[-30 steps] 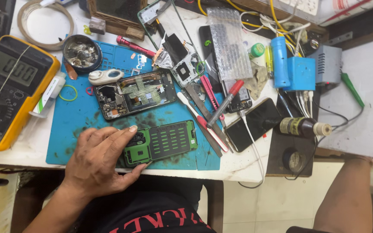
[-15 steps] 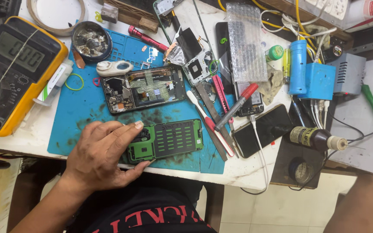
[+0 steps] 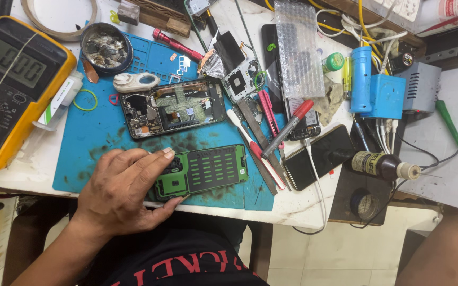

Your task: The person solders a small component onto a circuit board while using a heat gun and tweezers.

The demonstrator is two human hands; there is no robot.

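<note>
We noted the yellow multimeter [image 3: 11, 85] well left of our fingers. Our left hand [image 3: 125, 190] lay palm down, fingers [image 3: 157, 159] and thumb closed around the left end of the green phone frame [image 3: 208, 170] at the near edge of the blue mat [image 3: 102, 140]. Just beyond the fingertips lay the opened phone [image 3: 173, 108], boards exposed, still unassembled. Farther right lay the red-tipped pen [image 3: 288, 127]. Only our right forearm [image 3: 443, 249] showed; its hand was out of view.
</note>
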